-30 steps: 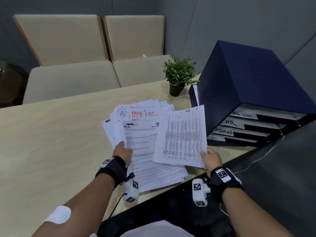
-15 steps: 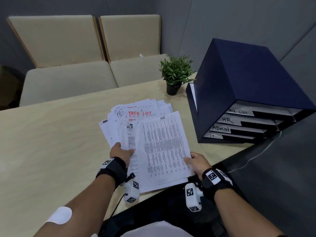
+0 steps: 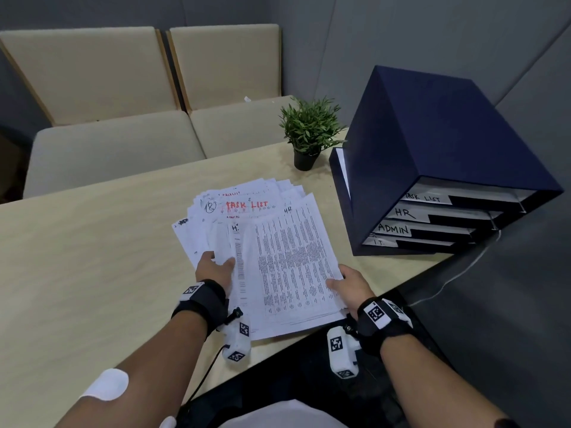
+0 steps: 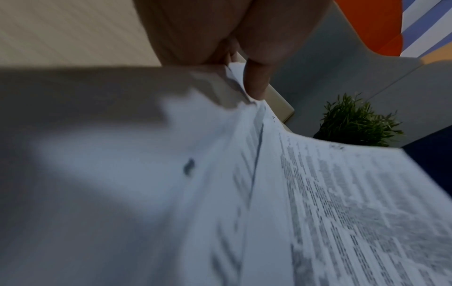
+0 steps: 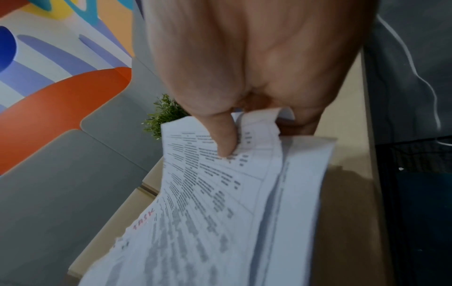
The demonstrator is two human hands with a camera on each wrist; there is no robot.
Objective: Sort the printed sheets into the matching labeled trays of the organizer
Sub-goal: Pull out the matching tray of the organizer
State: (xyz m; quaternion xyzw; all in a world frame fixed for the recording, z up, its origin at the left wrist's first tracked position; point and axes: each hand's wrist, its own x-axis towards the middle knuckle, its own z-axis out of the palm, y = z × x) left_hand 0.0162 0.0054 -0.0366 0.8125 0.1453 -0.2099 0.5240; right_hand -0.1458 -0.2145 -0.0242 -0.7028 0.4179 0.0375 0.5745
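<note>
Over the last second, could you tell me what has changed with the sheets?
The right hand carried the HR-marked table sheet leftward, back over the fanned white paper stack, still pinching it. The left hand kept holding the stack; the navy labeled organizer stayed put.

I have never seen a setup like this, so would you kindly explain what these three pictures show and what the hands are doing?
No machine here: a person wears three cameras. The head view looks down at a table; each wrist view looks along one hand. On the table lie fanned sheets, a small plant and a blue organizer with trays marked TASK LIST, HR, ADMIN and IT. The right hand pinches a table-printed sheet marked HR, thumb on top. The left hand grips the rest of the pile by its near edge.
</note>
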